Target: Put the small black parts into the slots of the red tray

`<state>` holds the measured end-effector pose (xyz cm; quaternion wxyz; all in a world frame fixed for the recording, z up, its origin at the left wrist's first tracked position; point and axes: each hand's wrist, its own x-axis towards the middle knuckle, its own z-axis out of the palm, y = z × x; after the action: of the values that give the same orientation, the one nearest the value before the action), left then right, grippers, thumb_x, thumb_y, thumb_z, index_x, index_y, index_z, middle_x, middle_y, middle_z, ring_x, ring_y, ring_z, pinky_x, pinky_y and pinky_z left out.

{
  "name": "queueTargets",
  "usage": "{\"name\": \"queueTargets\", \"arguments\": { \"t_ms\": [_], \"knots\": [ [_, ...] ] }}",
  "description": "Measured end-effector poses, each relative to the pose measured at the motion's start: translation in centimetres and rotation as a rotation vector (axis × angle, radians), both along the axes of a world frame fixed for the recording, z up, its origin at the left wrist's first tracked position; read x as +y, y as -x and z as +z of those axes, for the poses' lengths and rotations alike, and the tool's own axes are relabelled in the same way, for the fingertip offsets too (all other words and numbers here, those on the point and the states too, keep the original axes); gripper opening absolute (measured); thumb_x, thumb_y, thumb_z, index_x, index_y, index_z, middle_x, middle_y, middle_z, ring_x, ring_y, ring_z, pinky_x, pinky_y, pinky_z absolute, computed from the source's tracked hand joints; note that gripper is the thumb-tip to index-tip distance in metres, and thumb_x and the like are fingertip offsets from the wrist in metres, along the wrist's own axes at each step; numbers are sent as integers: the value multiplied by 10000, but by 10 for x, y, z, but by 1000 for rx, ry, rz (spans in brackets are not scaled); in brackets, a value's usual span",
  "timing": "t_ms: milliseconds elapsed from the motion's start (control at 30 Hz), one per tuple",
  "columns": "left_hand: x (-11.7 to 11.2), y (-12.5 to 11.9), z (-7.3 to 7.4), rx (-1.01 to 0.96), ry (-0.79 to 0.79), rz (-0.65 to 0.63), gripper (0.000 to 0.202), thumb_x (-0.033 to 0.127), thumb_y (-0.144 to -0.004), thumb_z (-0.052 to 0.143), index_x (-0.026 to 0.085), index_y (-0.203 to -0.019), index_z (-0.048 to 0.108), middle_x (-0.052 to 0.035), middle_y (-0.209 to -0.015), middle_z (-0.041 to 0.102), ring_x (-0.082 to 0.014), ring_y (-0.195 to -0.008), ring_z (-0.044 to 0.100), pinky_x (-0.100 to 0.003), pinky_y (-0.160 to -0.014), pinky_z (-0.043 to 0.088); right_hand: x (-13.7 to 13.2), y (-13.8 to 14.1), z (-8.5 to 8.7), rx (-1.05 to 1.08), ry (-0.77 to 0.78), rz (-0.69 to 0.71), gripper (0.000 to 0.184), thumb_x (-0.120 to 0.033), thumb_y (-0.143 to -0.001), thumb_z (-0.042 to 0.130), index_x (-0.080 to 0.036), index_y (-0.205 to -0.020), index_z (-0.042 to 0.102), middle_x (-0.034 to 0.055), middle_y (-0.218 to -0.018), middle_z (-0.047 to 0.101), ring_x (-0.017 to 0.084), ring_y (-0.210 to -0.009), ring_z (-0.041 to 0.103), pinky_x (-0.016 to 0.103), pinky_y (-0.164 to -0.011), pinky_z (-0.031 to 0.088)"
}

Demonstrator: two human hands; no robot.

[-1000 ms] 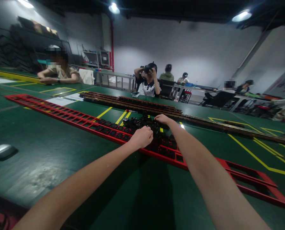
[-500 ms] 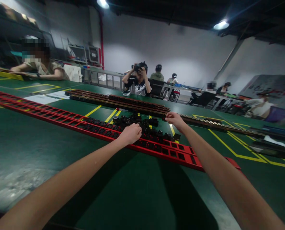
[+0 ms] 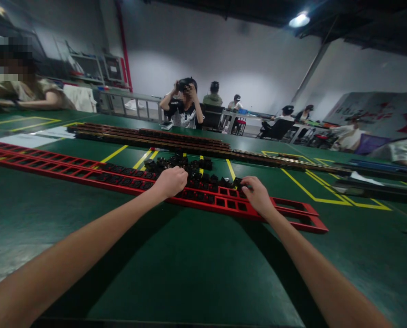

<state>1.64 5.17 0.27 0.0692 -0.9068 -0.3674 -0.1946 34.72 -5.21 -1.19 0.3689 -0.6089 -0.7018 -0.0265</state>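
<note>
A long red frame (image 3: 285, 214) with rows of rectangular slots lies across the green table (image 3: 189, 264). Small black socket parts fill some of its middle slots, and a loose heap of black parts (image 3: 189, 166) sits just behind it. My left hand (image 3: 171, 181) is closed in a fist on the frame beside the heap; what it holds is hidden. My right hand (image 3: 256, 193) rests on the frame further right, fingers curled over a black part at its slots.
Dark long strips (image 3: 148, 136) lie behind the heap, with yellow floor-tape lines on the table. Several people sit at the far side and at tables beyond. More strips (image 3: 377, 187) lie at the right.
My right hand came back from beyond the heap and down onto the red frame at the right. My left hand stayed on the frame. The view swung to the right.
</note>
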Motion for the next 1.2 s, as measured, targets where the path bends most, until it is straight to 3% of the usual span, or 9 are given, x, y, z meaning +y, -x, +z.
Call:
{"name": "queueTargets", "arguments": {
  "t_ms": [167,267,367,467,600,767,967,1100,1200],
  "knots": [
    [-33,-20,0,18,-13,-55,356,245,-1003,346,145,-1039,686,-117,-1079,702,-217,-984,640,-370,-924,504,2,6,-1,-103,35,26,351,-197,-935,371,-209,-1148,649,115,-1153,616,273,-1078,540,464,-995,438],
    [-57,-36,-16,-12,7,-164,412,371,-1003,417,171,-1330,569,-104,-1433,560,-241,-1281,539,-412,-1101,418,1,8,-2,-93,44,37,297,-201,-930,417,-228,-1098,661,106,-1124,599,265,-1073,545,452,-990,446],
    [-70,-45,-31,36,13,-210,555,426,-977,473,177,-1472,442,-91,-1571,407,-283,-1431,396,-469,-1185,328,0,10,-2,-50,36,75,208,-246,-874,557,-211,-1067,626,97,-1093,571,255,-1050,559,430,-958,480],
    [-72,-45,-36,50,33,-208,558,417,-970,484,200,-1483,436,-77,-1590,375,-273,-1460,362,-465,-1203,306,-3,13,-1,-31,37,111,274,-209,-803,616,-209,-1075,592,96,-1146,543,248,-1067,558,413,-931,512],
    [-69,-42,-34,51,48,-213,540,412,-973,472,212,-1475,452,-70,-1591,374,-256,-1467,357,-455,-1214,293,-5,16,-1,-39,52,141,321,-117,-788,561,-215,-1091,592,93,-1169,553,244,-1127,554,422,-997,495],
    [-70,-43,-35,63,43,-224,541,411,-982,453,213,-1484,437,-53,-1596,366,-257,-1465,356,-458,-1207,295,-6,18,-3,-71,106,175,452,-171,-877,549,-243,-1323,544,92,-1222,557,239,-1171,560,437,-1080,443],
    [-67,-41,-35,99,-3,-279,570,419,-987,439,231,-1520,368,-52,-1590,381,-273,-1454,361,-474,-1169,317,-4,17,-3,-114,74,154,303,-179,-866,610,-215,-1167,617,88,-1171,564,234,-1086,596,417,-1008,487],
    [-65,-42,-33,127,-20,-299,598,436,-972,453,245,-1529,349,-47,-1599,363,-295,-1442,372,-485,-1139,335,-4,22,-1,-68,45,41,283,-208,-849,667,-191,-1125,606,85,-1088,639,245,-984,633,411,-901,521],
    [-63,-43,-32,126,-33,-319,595,433,-962,461,242,-1518,370,-60,-1596,368,-291,-1449,365,-482,-1138,330,-2,31,1,-22,10,35,295,-168,-830,678,-187,-1115,607,82,-1075,662,237,-999,642,395,-913,515]
  ]
}}
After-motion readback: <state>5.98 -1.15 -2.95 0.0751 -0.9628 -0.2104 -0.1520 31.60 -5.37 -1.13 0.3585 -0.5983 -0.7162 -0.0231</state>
